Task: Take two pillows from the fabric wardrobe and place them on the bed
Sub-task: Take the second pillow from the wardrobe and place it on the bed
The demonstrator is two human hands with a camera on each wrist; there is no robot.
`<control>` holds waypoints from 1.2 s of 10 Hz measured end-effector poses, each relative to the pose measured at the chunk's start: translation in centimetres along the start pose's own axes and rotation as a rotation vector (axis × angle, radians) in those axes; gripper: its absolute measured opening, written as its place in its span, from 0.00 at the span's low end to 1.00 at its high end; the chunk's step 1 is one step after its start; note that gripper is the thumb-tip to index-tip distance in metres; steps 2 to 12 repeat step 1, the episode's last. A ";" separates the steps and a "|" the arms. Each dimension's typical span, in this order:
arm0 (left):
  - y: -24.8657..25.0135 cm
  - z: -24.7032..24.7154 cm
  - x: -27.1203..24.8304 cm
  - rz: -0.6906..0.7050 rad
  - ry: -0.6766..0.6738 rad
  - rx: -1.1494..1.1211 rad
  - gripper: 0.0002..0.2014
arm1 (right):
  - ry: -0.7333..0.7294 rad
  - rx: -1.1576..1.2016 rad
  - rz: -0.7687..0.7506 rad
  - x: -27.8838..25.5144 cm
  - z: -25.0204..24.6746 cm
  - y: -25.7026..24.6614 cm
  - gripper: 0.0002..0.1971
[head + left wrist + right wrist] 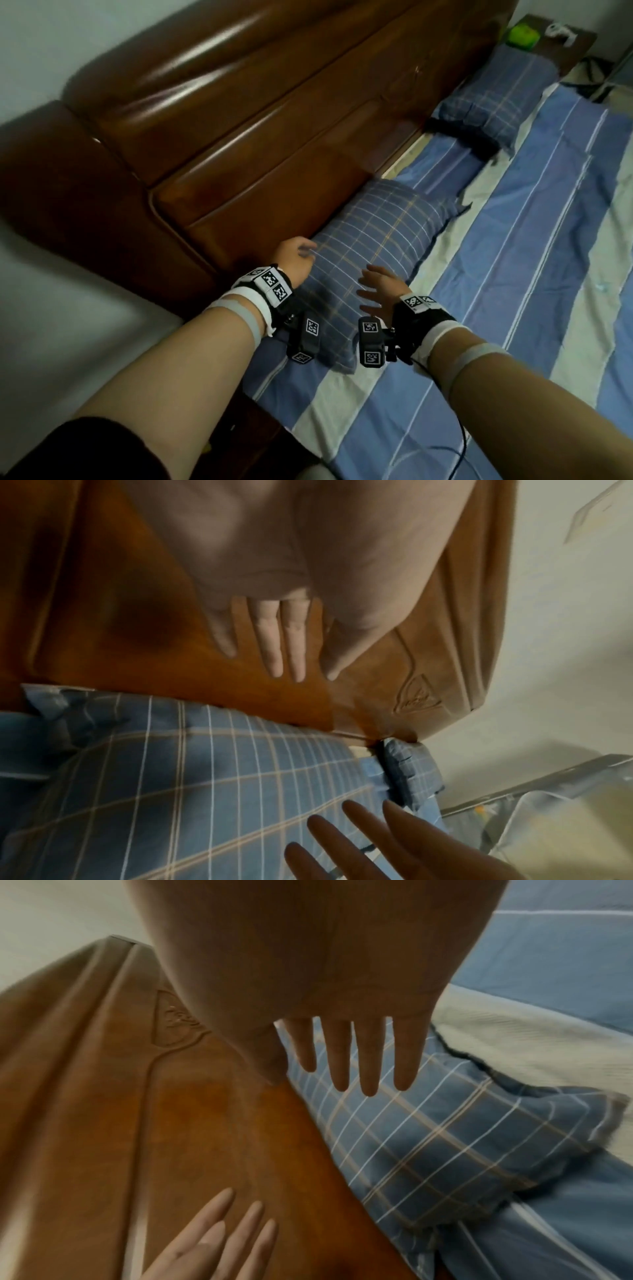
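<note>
Two checked blue pillows on the bed [513, 291], both along the wooden headboard [239, 120]. Near pillow [373, 246] lying flat on the striped sheet [496, 342], one long edge against the foot of the headboard, one corner pointing toward the far pillow [493, 99]. Far pillow well apart, at the other end of the headboard, with a dark band of cloth at its near end.

Left hand [294, 262] at the headboard side of the near pillow, fingers straight and slightly spread, gripping nothing. In the left wrist view the left fingers [274, 642] extended in front of the brown wood, clear of the checked cloth below. Whether the fingertips touch the pillow: cannot tell, the head view is blurred there.

Right hand [380, 291] over the middle of the near pillow, palm down, fingers released and spread. In the right wrist view the right fingers [369, 1056] straight above the checked cloth, holding nothing; contact with the pillow not clear.

Black wrist bands with square printed markers on both forearms, a thin black cable [459, 428] trailing from the right one over the sheet.

Past the far pillow, a dark bedside table [565, 48] with a green object [522, 36] and a small white object [560, 32] on it. Pale wall [51, 41] behind the headboard.
</note>
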State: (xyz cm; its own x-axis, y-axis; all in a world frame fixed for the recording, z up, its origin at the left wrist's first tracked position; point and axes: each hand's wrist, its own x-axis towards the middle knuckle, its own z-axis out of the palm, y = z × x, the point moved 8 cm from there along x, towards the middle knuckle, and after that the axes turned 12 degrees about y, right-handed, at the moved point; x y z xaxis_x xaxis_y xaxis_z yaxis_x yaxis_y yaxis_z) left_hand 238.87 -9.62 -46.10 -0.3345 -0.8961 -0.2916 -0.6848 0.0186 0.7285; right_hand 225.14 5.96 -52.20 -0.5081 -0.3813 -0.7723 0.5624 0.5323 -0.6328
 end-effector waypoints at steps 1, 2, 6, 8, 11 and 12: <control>4.3 -3.0 -2.5 0.089 0.114 -0.051 0.14 | -0.076 0.012 -0.094 -3.0 -0.4 -3.4 0.20; 4.3 -3.0 -2.5 0.089 0.114 -0.051 0.14 | -0.076 0.012 -0.094 -3.0 -0.4 -3.4 0.20; 4.3 -3.0 -2.5 0.089 0.114 -0.051 0.14 | -0.076 0.012 -0.094 -3.0 -0.4 -3.4 0.20; 4.3 -3.0 -2.5 0.089 0.114 -0.051 0.14 | -0.076 0.012 -0.094 -3.0 -0.4 -3.4 0.20; 4.3 -3.0 -2.5 0.089 0.114 -0.051 0.14 | -0.076 0.012 -0.094 -3.0 -0.4 -3.4 0.20; 4.3 -3.0 -2.5 0.089 0.114 -0.051 0.14 | -0.076 0.012 -0.094 -3.0 -0.4 -3.4 0.20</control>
